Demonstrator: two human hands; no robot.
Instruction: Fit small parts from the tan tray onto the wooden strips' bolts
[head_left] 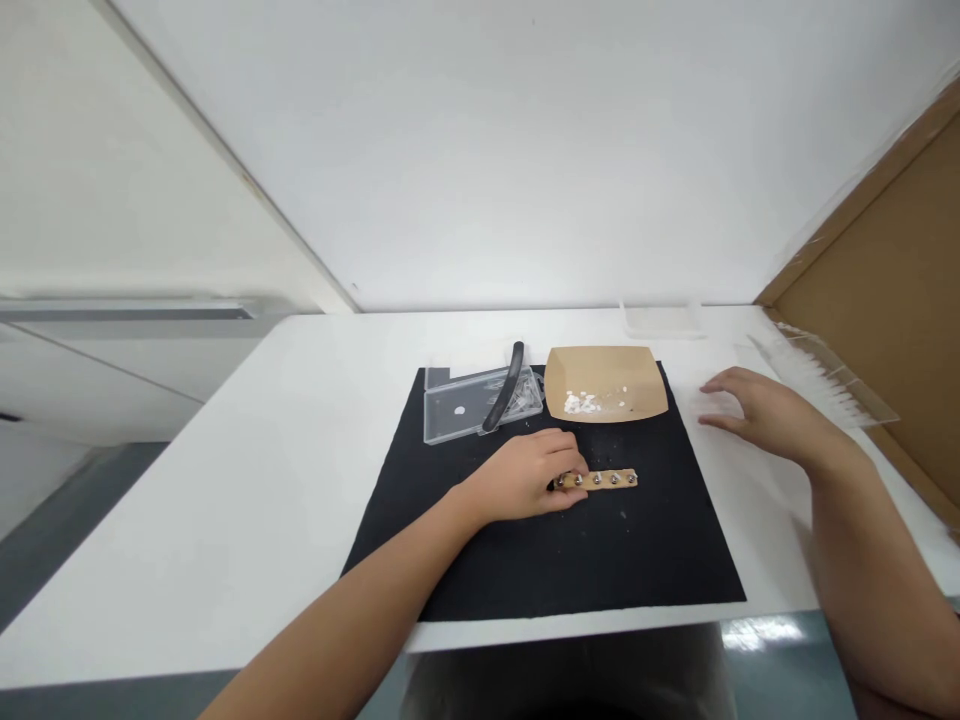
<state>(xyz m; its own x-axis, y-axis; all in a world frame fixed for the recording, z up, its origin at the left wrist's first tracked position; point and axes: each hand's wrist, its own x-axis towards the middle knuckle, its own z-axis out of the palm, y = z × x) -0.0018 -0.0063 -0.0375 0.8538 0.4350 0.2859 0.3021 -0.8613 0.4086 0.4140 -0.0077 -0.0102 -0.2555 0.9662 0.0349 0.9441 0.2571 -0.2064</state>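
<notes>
My left hand (534,474) is closed on the left end of a narrow tan strip (606,479), thumb on the near side and fingers on the far side. A row of several small shiny metal pieces sits along the strip, with bits of white on some. The strip lies on a black mat (570,570); its left end is partly hidden by my fingers. Over the white table, right of the mat, my right hand (757,412) is held with thumb and fingers apart and nothing between them.
Behind my left hand lies a clear plastic box (450,425) with small clear pieces, a dark curved tool (504,388) across it. A tan paper tray (637,375) beside it holds white bits. Clear bags (817,375) lie at right near a cardboard panel (892,290). A clear container (661,322) stands behind.
</notes>
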